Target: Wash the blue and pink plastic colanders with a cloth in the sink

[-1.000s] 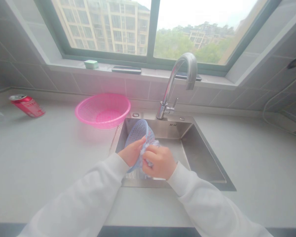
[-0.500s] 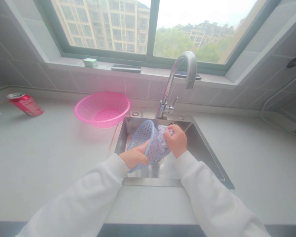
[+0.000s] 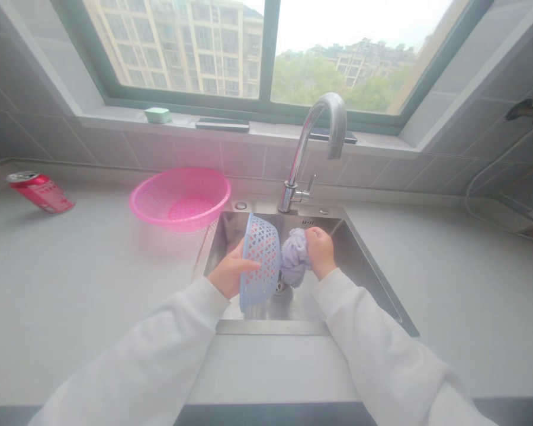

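Note:
My left hand (image 3: 231, 272) grips a light blue plastic basket (image 3: 266, 251) with small cut-out holes by its rim. The basket is tipped on its side over the steel sink (image 3: 359, 266), its perforated outer wall toward the right. Bunched in my right hand (image 3: 321, 251) is a pale purple cloth (image 3: 295, 257), fingers closed round its upper right part. The cloth hangs close beside the basket's base; whether they touch I cannot tell. Below them the sink drain (image 3: 280, 287) shows in part.
A chrome faucet (image 3: 298, 151) rises behind the sink. Left of it a pink basket (image 3: 182, 204) stands on the white counter (image 3: 115, 296), with a tilted red can (image 3: 42, 192) farther left. On the sill are a pale green block (image 3: 157, 115) and a dark flat object (image 3: 222, 125).
The blue basket has turned, so its outer wall now shows more and its inside is hidden. The cloth has come away from the basket's side, a little to the right of it.

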Motion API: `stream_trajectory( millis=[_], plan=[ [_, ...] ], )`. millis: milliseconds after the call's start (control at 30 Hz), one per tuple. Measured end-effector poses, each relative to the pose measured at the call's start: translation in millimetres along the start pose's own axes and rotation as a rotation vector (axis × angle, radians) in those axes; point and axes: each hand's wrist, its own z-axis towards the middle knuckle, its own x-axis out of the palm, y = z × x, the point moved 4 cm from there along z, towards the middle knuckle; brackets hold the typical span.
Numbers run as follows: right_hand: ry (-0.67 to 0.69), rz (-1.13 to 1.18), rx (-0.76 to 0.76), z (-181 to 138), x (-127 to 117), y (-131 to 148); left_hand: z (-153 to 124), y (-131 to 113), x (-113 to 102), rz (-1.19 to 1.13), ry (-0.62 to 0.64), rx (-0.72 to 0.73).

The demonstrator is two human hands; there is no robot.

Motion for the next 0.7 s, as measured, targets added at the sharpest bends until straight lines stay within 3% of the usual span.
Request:
stream_trajectory(
  millis=[133,300,500,700],
  plan=[
    [-0.023,0.007,-0.001,-0.5,-2.1,2.8,2.2,-3.9,-1.6,-0.038,-0.049,0.102],
    [-0.019,0.033,0.013,-0.6,-3.0,2.5,8.8,0.3,-5.4,-0.038,-0.151,0.027],
    [-0.021,0.038,0.002,-0.3,-2.8,1.8,6.1,-0.7,-2.4,-0.012,-0.068,-0.036],
    [-0.006,0.060,-0.007,0.0,-2.2,1.2,6.2,-1.5,-3.9,-0.004,-0.086,-0.047]
  ],
)
